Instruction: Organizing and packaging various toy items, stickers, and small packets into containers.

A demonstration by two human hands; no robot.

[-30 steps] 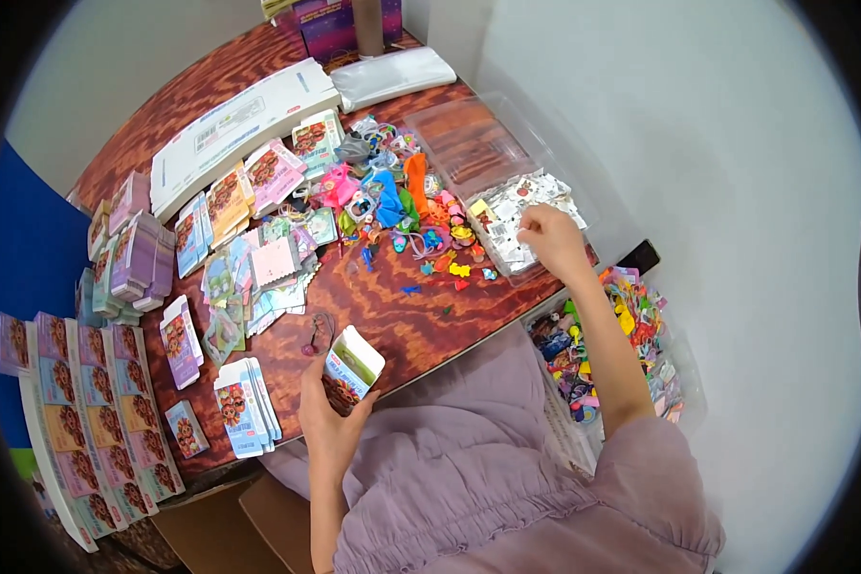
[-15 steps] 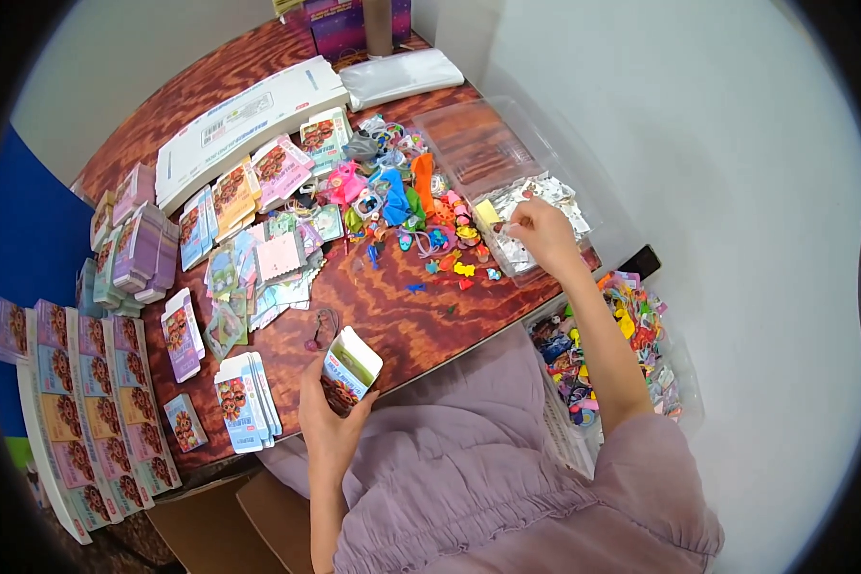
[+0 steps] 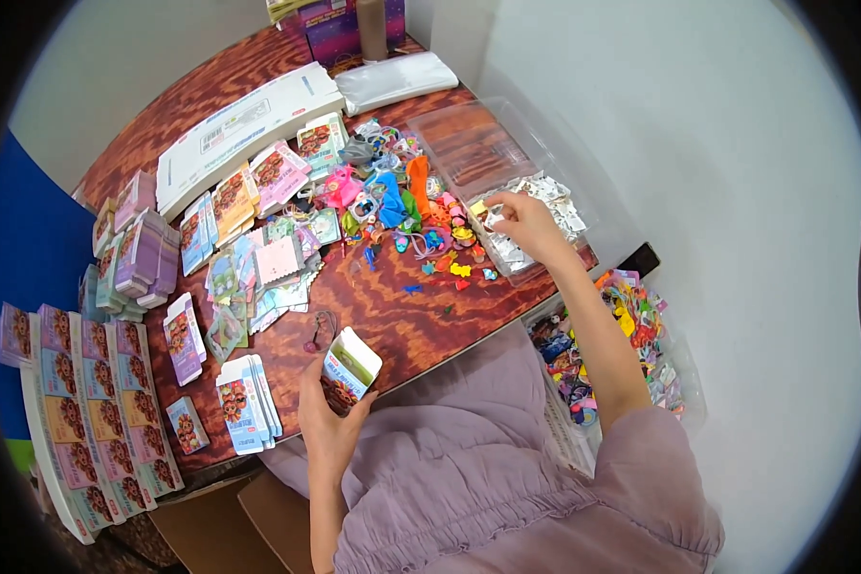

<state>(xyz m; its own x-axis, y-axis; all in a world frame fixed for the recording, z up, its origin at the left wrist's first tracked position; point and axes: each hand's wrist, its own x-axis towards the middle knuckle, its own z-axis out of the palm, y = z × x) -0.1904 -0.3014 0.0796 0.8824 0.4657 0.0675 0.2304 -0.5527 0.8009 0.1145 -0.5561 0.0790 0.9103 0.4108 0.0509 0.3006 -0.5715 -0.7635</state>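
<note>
My left hand (image 3: pixel 331 429) is wrapped round a small blue-and-white cardboard box (image 3: pixel 350 371). The box is tilted, its top flap up, and something green shows inside. Over a clear plastic case (image 3: pixel 471 158) at the right of the table, my right hand (image 3: pixel 531 228) has its thumb and forefinger bent together in a pinch. Its fingertips are beside a yellow piece (image 3: pixel 477 207) at the case's left wall; what they hold, if anything, is too small to make out. Many small white packets (image 3: pixel 553 203) lie in the case under this hand.
Colourful trinkets (image 3: pixel 392 196) are heaped mid-table beside loose cards (image 3: pixel 277 260). Flat blue boxes (image 3: pixel 247 407), purple boxes (image 3: pixel 184 337) and box stacks (image 3: pixel 143 258) stand left. A long white carton (image 3: pixel 249 129) lies behind. Below the table's right edge sits a trinket bin (image 3: pixel 593 349).
My right hand has shifted a little to the left within the case, toward the yellow piece. My left hand and its box have stayed put.
</note>
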